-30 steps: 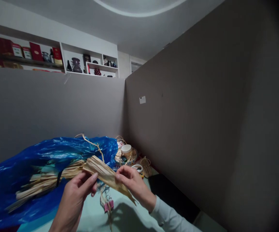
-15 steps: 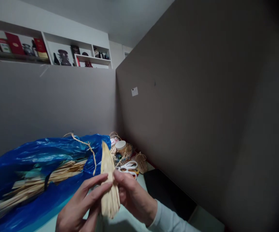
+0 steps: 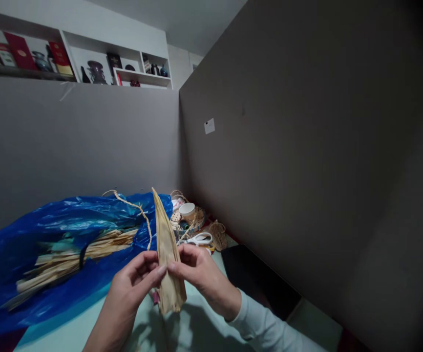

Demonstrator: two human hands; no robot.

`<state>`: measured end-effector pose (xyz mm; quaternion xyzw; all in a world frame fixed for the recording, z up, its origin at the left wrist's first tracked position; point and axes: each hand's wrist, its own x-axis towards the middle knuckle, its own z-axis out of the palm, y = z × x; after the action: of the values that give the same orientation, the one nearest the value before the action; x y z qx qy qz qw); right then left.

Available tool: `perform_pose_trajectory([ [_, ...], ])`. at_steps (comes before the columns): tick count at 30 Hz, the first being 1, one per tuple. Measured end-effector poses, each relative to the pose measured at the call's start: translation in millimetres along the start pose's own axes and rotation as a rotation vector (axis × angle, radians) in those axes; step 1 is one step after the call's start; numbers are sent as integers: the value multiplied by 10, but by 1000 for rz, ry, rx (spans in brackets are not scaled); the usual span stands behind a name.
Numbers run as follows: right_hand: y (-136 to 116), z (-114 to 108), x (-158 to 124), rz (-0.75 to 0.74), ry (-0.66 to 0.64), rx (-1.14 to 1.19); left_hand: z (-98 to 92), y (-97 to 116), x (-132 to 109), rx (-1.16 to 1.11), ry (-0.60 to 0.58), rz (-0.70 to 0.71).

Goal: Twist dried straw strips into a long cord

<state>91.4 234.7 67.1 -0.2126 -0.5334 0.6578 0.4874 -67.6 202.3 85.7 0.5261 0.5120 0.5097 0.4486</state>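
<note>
A pale dried corn husk (image 3: pixel 165 232), pointed at the top and wide at the bottom, stands upright between my two hands. My left hand (image 3: pixel 138 276) pinches its left edge, with the thumb lying on the front face. From the right, my right hand (image 3: pixel 200 274) pinches the other edge, thumb also on the front. Both thumb tips nearly meet at the husk's middle. Left of my hands a bundle of dried husk strips (image 3: pixel 68 256) lies on a blue plastic bag (image 3: pixel 87 210), bound with a dark tie. A braided cord (image 3: pixel 141 210) trails over the bag.
White-handled scissors (image 3: pixel 200 238), a white cup (image 3: pixel 187 210) and a coil of twine (image 3: pixel 218 234) lie behind my hands on the pale table (image 3: pixel 68 325). A black flat panel (image 3: pixel 259 278) is at the right. Grey partitions (image 3: pixel 97 142) enclose the table.
The husk has been turned and spread flatter, now showing a broader smooth face. My left fingers have moved from its front to its edge. The view has tilted down slightly.
</note>
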Motion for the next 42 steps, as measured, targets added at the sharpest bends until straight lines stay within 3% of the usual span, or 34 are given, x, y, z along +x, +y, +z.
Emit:
perform_pose_trajectory([
  [6, 9, 4, -14, 32, -16, -37, -18, 20, -27, -142, -95, -153],
  [13, 86, -10, 10, 31, -28, -63, -2, 41, 11, 198, -54, 33],
  [24, 181, -13, 13, -29, 17, -141, 54, -30, 24, 202, 19, 42],
  [32, 200, -15, 22, -25, -10, -122, 55, 32, 1, 303, 26, 57],
  [42, 206, 17, 26, -79, 14, -133, 76, -69, 1, 732, 137, 220],
])
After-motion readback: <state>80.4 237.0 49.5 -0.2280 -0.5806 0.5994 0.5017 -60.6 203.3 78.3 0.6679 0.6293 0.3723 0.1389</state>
